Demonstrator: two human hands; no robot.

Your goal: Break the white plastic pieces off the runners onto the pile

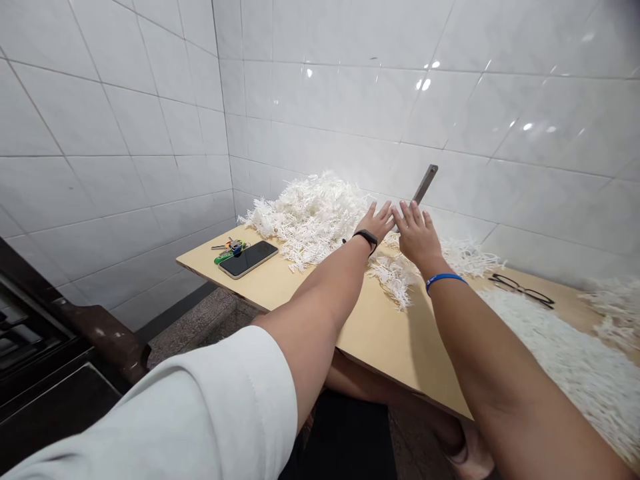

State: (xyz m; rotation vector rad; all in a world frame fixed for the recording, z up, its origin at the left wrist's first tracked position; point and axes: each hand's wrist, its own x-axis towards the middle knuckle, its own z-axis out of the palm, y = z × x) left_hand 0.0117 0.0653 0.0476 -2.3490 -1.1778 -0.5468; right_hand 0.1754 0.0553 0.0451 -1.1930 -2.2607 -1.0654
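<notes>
You're holding left hand and right hand outstretched, fingers parted, near the metal bar; phone is lying aside, likely avoiding white strips.

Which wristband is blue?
The blue band is the one behind the right hand; the black band is behind the left hand.

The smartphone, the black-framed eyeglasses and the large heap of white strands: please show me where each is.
Smartphone [249, 259], head view: middle of its dark screen.
Black-framed eyeglasses [521, 289], head view: the bridge between the lenses.
Large heap of white strands [313, 215], head view: middle of its front.
</notes>
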